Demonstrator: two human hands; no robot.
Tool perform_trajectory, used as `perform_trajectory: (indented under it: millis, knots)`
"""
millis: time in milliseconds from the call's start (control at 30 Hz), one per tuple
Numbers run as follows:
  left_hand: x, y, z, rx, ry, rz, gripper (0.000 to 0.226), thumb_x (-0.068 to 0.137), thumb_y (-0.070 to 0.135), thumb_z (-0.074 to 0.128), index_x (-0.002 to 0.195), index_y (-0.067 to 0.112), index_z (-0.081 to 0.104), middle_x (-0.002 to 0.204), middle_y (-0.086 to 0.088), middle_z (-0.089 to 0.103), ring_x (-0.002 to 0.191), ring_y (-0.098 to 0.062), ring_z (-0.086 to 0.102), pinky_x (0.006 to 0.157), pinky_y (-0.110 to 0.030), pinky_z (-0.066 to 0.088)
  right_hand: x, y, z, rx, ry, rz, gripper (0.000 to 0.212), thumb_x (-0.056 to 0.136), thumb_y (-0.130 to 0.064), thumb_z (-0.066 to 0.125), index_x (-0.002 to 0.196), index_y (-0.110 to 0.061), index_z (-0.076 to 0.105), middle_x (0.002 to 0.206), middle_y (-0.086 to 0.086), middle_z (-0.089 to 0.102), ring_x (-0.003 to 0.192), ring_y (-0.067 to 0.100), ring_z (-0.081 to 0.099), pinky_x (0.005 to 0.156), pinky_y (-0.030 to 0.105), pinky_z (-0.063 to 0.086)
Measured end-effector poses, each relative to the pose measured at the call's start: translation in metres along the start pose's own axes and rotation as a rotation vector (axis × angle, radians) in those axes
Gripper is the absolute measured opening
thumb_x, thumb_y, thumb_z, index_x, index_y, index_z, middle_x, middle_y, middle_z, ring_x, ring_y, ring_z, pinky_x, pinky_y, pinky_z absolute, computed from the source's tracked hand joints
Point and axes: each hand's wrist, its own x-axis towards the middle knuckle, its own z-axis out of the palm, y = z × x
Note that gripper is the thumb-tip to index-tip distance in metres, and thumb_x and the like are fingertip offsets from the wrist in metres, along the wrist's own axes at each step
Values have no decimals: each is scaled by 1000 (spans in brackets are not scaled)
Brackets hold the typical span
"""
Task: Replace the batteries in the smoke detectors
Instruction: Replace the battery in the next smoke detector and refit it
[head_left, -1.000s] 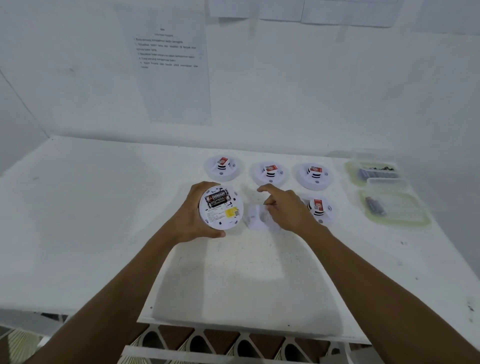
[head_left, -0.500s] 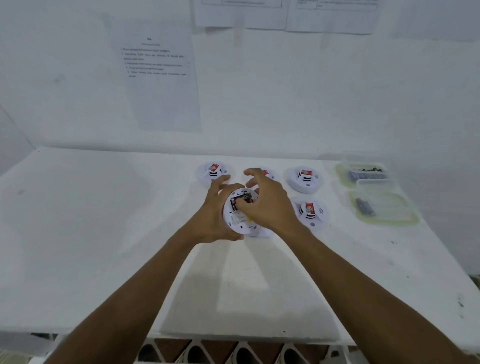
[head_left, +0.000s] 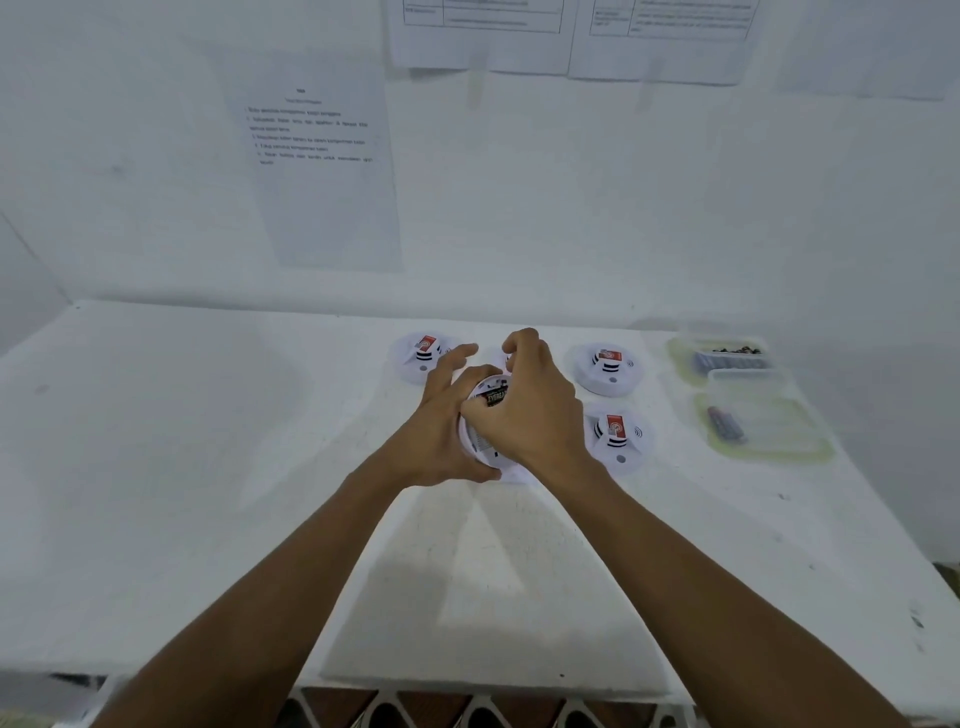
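Observation:
My left hand (head_left: 439, 431) grips a round white smoke detector (head_left: 480, 439) from its left side, its back turned up toward me. A black battery (head_left: 494, 397) sits in the open compartment. My right hand (head_left: 530, 410) lies over the detector's back, fingers curled at the battery; whether they pinch it is hidden. Beneath the detector a white cover piece (head_left: 514, 474) lies on the table. Three more detectors with red labels stand nearby: one back left (head_left: 423, 356), one back right (head_left: 608, 366), one front right (head_left: 618, 436).
Two clear plastic trays sit at the right: the far tray (head_left: 719, 356) holds several batteries, the near tray (head_left: 763, 428) holds one or two. Papers hang on the white wall behind. The table's front edge (head_left: 467, 691) runs below my forearms.
My right hand left the cover piece on the table and came onto the detector's back at the battery. The detector shifted right and slightly away in my left hand.

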Motion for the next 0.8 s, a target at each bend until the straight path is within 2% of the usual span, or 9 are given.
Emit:
perform_trajectory:
  millis: [100, 200, 333, 433, 500, 567, 667, 733, 800]
  knots:
    - [-1, -6, 0, 23, -13, -19, 110, 52, 49, 87, 127, 73, 11, 153, 13, 10, 148, -16, 9, 118, -49, 24, -3, 2, 1, 11, 5, -7, 51, 75, -36, 66, 115, -21, 40, 109, -7, 50, 86, 21, 59, 66, 33, 48]
    - [-3, -17, 0, 54, -11, -2, 106, 51, 52, 87, 131, 64, 19, 154, 13, 14, 147, -11, 4, 117, -40, 22, -4, 7, 1, 59, 5, -67, 50, 73, -33, 68, 114, -21, 41, 109, -7, 48, 85, 20, 58, 66, 35, 52]
    - [-3, -6, -3, -6, 11, 44, 99, 50, 56, 78, 124, 75, 15, 136, 52, 10, 146, -16, 7, 111, -24, 16, -4, 23, 5, 87, -33, -260, 38, 79, -35, 62, 114, -20, 61, 124, -2, 51, 104, 18, 61, 79, 34, 53]
    - [-2, -2, -2, -54, 21, 58, 94, 52, 54, 75, 118, 80, 14, 128, 59, 12, 145, -23, 13, 115, -34, 19, -4, 35, 11, 82, -6, -339, 27, 83, -35, 59, 106, -24, 70, 132, 0, 53, 121, 20, 52, 93, 38, 43]
    - [-2, -4, -1, -46, 18, 60, 95, 51, 55, 76, 120, 78, 15, 130, 57, 11, 145, -22, 13, 116, -37, 21, -3, 38, 11, 59, 62, -390, 20, 83, -28, 67, 102, -24, 72, 129, 1, 56, 119, 22, 51, 91, 38, 39]
    - [0, -7, 0, -26, 12, 67, 97, 50, 55, 79, 124, 71, 19, 134, 52, 12, 145, -17, 12, 114, -32, 21, -2, 36, 6, 76, 123, -422, 18, 83, -23, 70, 100, -18, 72, 119, 3, 61, 110, 22, 54, 89, 39, 43]
    - [6, -11, 5, -14, -16, 36, 100, 47, 57, 82, 130, 53, 26, 146, 25, 17, 146, -14, 10, 115, -27, 22, -2, 40, -12, 182, 141, -373, 16, 86, -20, 68, 100, -11, 69, 100, 1, 70, 96, 21, 61, 83, 47, 51]
    - [13, -10, 12, -4, -48, 16, 103, 46, 58, 83, 134, 42, 31, 148, 7, 22, 146, -13, 9, 117, -23, 22, -2, 52, -29, 232, 134, -283, 21, 89, -19, 66, 109, -17, 66, 97, -6, 70, 94, 16, 62, 85, 46, 50]
    - [21, -2, 21, -20, -68, 11, 107, 45, 53, 86, 136, 40, 31, 148, 7, 20, 146, -8, 8, 114, -15, 23, -3, 71, -49, 213, 164, -246, 22, 88, -20, 65, 111, -22, 66, 94, -15, 68, 93, 12, 61, 87, 45, 49]
